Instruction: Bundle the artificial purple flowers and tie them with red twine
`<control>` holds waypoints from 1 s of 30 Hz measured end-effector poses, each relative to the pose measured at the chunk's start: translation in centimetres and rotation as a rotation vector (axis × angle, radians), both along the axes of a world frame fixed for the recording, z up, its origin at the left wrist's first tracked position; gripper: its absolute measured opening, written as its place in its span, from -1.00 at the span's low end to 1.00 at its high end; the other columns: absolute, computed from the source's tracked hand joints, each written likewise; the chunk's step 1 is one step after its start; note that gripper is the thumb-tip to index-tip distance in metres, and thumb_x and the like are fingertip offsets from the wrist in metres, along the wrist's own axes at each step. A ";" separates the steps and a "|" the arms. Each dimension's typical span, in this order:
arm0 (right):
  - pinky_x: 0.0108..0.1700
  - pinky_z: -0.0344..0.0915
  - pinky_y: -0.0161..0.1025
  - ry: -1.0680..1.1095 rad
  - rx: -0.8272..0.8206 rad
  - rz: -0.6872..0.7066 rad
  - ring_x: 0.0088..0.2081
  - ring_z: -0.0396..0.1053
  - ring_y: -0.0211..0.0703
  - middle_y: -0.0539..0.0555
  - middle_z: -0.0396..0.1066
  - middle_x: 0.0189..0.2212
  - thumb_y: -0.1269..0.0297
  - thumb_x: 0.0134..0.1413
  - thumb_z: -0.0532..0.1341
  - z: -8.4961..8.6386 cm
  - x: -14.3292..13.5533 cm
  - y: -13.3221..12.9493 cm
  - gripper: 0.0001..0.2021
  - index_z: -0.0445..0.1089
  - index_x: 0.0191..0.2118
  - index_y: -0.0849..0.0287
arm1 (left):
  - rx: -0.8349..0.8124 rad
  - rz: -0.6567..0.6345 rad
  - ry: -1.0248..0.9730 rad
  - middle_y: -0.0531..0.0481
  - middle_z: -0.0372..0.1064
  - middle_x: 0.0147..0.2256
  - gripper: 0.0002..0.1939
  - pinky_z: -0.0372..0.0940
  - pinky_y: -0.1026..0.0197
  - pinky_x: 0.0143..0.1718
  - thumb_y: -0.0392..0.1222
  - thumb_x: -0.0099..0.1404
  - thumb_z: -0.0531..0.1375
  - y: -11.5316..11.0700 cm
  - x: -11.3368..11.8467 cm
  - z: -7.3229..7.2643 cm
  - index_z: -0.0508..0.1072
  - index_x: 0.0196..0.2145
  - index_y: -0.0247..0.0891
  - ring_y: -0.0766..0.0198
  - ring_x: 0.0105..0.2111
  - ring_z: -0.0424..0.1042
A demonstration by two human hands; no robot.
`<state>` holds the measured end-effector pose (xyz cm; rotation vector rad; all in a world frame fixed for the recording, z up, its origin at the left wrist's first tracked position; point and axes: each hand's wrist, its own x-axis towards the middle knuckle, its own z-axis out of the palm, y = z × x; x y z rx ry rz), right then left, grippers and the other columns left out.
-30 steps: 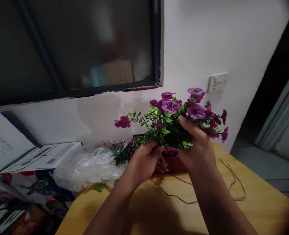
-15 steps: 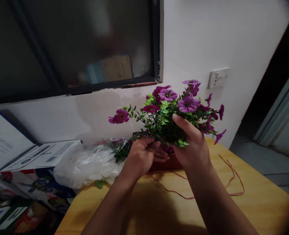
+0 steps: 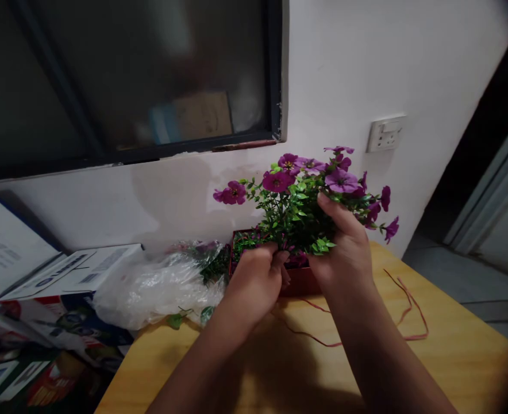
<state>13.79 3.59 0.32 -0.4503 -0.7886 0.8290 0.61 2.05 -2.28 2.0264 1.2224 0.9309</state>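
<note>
A bunch of purple artificial flowers with green leaves (image 3: 299,198) is held up over a red box (image 3: 299,282) on the wooden table (image 3: 443,322). My right hand (image 3: 344,241) grips the bunch from the right, its thumb against the leaves. Lower down, my left hand (image 3: 258,279) has its fingers closed at the base of the stems. More greenery and purple petals show inside the box, which my hands partly cover.
Left of the box lies a clear plastic bag (image 3: 150,290) with foliage. Red string (image 3: 418,310) curls on the table at right. Printed cartons (image 3: 81,270) stand at left. Behind are a wall with a socket (image 3: 387,133) and a dark window.
The flower bunch and both hands have shifted slightly right. The left hand sits a little lower, and more of the red box's left side shows.
</note>
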 end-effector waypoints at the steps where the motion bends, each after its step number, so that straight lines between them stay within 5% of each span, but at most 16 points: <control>1: 0.02 0.46 0.04 0.075 -0.021 0.046 -0.14 0.53 0.00 -0.06 0.56 -0.32 0.17 -0.01 0.31 0.2 -0.2 0.0 -0.88 0.52 -0.33 0.04 | 0.031 0.008 0.033 -0.01 0.45 -0.51 -0.66 0.28 0.21 -0.39 -0.05 0.41 -0.02 0.0 0.0 0.0 0.36 -0.45 -0.20 0.22 -0.47 0.46; 4: -0.04 0.49 -0.03 0.254 -0.064 0.140 -0.18 0.53 -0.05 -0.08 0.55 -0.36 0.25 -0.10 0.37 0.4 -0.5 0.1 -0.90 0.50 -0.38 0.06 | 0.103 0.029 0.110 -0.02 0.45 -0.49 -0.67 0.22 0.20 -0.39 -0.07 0.42 -0.04 -0.1 -0.1 0.2 0.35 -0.44 -0.20 0.22 -0.47 0.43; 9: -0.12 0.48 -0.16 0.310 -0.006 0.065 -0.28 0.52 -0.17 -0.12 0.53 -0.43 0.31 -0.12 0.35 0.1 -0.3 0.6 -0.92 0.48 -0.41 0.09 | 0.149 0.011 0.178 -0.01 0.42 -0.51 -0.73 0.18 0.20 -0.37 -0.15 0.42 -0.04 -0.4 0.0 0.6 0.31 -0.42 -0.19 0.24 -0.48 0.39; 19: -0.25 0.49 -0.22 0.453 -0.070 0.111 -0.37 0.50 -0.20 -0.06 0.54 -0.41 0.35 -0.18 0.40 1.1 -0.4 -0.2 -0.87 0.48 -0.42 0.18 | 0.054 -0.157 0.085 0.06 0.45 -0.47 -0.73 0.24 0.25 -0.30 -0.10 0.39 0.05 -0.4 0.1 1.0 0.33 -0.45 -0.21 0.27 -0.41 0.46; 26: -0.16 0.51 -0.17 0.424 -0.061 0.101 -0.34 0.51 -0.16 -0.06 0.54 -0.40 0.34 -0.18 0.41 0.7 -0.6 -0.3 -0.85 0.50 -0.39 0.16 | 0.025 -0.136 0.104 0.05 0.49 -0.46 -0.74 0.30 0.22 -0.31 -0.08 0.35 0.09 -0.3 -0.3 0.5 0.42 -0.44 -0.20 0.25 -0.39 0.48; 30: -0.04 0.47 -0.15 0.183 0.049 0.179 -0.14 0.51 -0.10 -0.02 0.55 -0.28 0.31 -0.09 0.37 -0.2 -0.3 -0.6 -0.85 0.51 -0.30 0.08 | -0.038 -0.091 -0.072 0.04 0.43 -0.54 -0.72 0.33 0.26 -0.44 -0.14 0.36 0.03 0.2 -0.1 0.4 0.34 -0.48 -0.23 0.28 -0.52 0.46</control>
